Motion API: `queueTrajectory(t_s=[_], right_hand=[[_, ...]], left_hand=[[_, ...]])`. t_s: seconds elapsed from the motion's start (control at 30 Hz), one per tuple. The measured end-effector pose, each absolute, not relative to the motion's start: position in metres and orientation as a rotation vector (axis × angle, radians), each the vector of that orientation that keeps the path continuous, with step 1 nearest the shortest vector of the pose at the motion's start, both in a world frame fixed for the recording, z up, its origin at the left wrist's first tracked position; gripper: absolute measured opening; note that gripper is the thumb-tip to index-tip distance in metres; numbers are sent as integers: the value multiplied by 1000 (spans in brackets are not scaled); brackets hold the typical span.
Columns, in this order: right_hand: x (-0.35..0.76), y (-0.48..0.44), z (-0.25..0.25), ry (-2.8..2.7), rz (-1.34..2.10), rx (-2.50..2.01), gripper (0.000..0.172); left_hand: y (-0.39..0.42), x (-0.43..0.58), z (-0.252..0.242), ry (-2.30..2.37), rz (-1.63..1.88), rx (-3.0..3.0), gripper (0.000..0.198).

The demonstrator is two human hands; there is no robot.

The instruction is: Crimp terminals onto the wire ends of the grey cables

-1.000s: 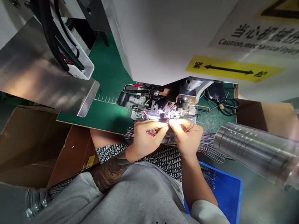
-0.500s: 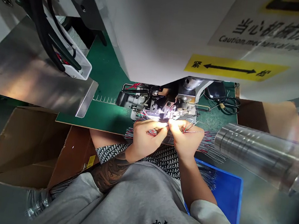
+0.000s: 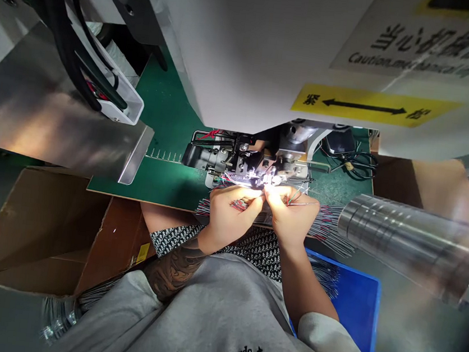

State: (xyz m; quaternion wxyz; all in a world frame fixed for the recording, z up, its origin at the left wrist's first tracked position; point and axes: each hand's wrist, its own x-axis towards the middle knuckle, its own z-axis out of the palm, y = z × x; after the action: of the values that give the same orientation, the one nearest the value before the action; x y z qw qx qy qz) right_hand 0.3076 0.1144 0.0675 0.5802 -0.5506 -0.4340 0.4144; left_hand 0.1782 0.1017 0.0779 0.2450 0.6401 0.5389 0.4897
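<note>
Head view: my left grip [image 3: 231, 221] is pinched thumb to forefinger, a bunch of mixed wires [image 3: 239, 205] curled inside the hand, while my right grip [image 3: 294, 219] is pressed together on thin wires [image 3: 305, 203] that poke out past the knuckles. Both pairs of fingertips come together just in front of the lit tooling [image 3: 242, 164] of the terminal press [image 3: 250, 70]; whether they touch it I can't tell (the glare washes that spot out). I judge the step in hand to be presenting a wire end there, which calls for fine, steady alignment with skin clear of the mechanism. Wire bundles [image 3: 332, 228] line the counter's [image 3: 165, 186] front edge. Low to my right, the blue bin [image 3: 357, 308] holds dark wires [image 3: 326, 280] along its near side. The open cardboard box [image 3: 43, 222] at left shows bare inner walls; grey wire bundles [image 3: 58, 318] lie beside it.
</note>
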Motion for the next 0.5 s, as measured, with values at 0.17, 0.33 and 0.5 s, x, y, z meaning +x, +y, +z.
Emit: queueTrajectory(t_s=[0.17, 0.33, 0.5], right_hand=[[308, 113, 64, -1036, 936, -1260, 34], [314, 103, 56, -1199, 782, -1231, 22], [317, 95, 56, -1314, 661, -1162, 21]], left_hand=[[103, 176, 73, 1453, 1325, 1748, 7], [105, 172, 70, 1369, 1330, 1810, 5], [105, 166, 70, 1231, 1325, 1926, 5]])
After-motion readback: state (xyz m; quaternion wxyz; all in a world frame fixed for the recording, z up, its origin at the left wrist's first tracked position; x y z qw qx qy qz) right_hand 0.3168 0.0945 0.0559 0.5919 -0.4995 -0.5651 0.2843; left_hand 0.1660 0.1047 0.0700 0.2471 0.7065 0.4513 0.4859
